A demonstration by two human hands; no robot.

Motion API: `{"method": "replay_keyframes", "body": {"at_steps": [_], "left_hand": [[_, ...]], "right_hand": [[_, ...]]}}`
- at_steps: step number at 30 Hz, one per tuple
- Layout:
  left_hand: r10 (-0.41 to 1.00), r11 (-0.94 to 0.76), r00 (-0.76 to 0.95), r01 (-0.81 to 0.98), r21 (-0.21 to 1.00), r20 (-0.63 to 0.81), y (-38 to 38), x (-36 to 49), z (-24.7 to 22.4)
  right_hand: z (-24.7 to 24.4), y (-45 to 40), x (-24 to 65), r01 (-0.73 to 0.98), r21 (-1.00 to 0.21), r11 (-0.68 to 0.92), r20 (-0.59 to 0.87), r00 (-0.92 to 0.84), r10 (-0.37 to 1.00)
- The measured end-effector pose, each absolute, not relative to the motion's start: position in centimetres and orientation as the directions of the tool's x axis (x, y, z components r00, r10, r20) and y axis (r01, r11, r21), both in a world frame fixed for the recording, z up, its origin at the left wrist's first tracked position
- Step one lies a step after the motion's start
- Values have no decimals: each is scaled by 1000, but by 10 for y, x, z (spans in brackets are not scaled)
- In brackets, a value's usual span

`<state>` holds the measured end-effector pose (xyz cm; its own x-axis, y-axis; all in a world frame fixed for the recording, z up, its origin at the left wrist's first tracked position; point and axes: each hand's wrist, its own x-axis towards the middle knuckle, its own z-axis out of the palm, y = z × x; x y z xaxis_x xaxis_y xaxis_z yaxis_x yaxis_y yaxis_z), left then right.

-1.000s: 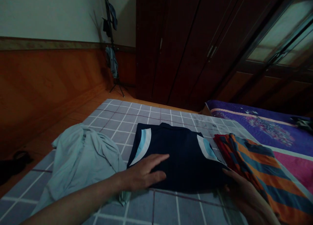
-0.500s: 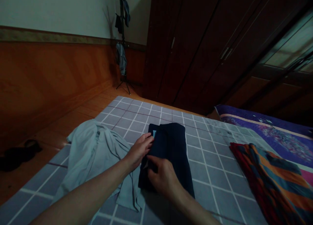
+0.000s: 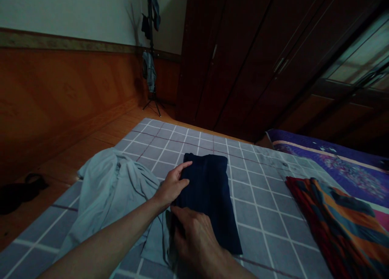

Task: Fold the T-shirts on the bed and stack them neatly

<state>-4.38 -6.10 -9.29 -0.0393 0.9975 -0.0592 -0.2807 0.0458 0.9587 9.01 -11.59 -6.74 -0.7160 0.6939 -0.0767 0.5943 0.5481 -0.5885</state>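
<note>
A folded dark navy garment (image 3: 209,194) lies on the checked grey bed cover (image 3: 258,194). My left hand (image 3: 174,184) rests at its upper left edge, thumb and index finger spread apart. At the lower left edge of the garment is my right hand (image 3: 194,234), its fingers bent down around something I cannot make out; the fingertips are partly hidden. A crumpled light grey garment (image 3: 109,186) lies to the left, beside and partly under my left forearm.
A folded orange, blue and red striped cloth (image 3: 343,218) lies at the right. Behind it is a purple floral cover (image 3: 343,157). A coat stand (image 3: 151,40) and dark wardrobe (image 3: 225,60) stand at the back. Something black (image 3: 21,194) lies on the floor, left.
My right hand has moved down and slightly left along the navy garment. The garment's left part now lies smoother, and its light blue label is out of sight. My left thumb has spread from the fingers.
</note>
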Motion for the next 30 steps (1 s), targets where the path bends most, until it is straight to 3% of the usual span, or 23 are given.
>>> {"method": "replay_keyframes", "body": {"at_steps": [7,11,13,17,19,22,30], "left_hand": [[985,-10,-170,41,999,17,-54,-49,-125],[980,-46,-189,99,994,64,-55,-50,-131],[981,-64,-178,95,993,80,-55,-50,-131],[976,-92,-186,104,990,111,-56,-48,-133],[975,-94,-188,120,988,116,-57,-48,-134],[977,-91,-179,136,987,114,-58,-47,-134],[982,-106,-143,116,988,122,-59,-45,-132]], "right_hand": [[-61,-111,96,618,-572,540,-94,-703,705],[-44,-97,104,609,-659,442,-154,-684,713],[-39,-76,112,625,-682,379,-65,-568,821],[-46,-9,136,789,-555,265,226,-163,960],[-55,27,148,824,-557,104,160,-16,987],[-66,65,162,795,-607,-17,-2,19,1000],[-77,92,179,715,-699,-3,-15,-10,1000]]}}
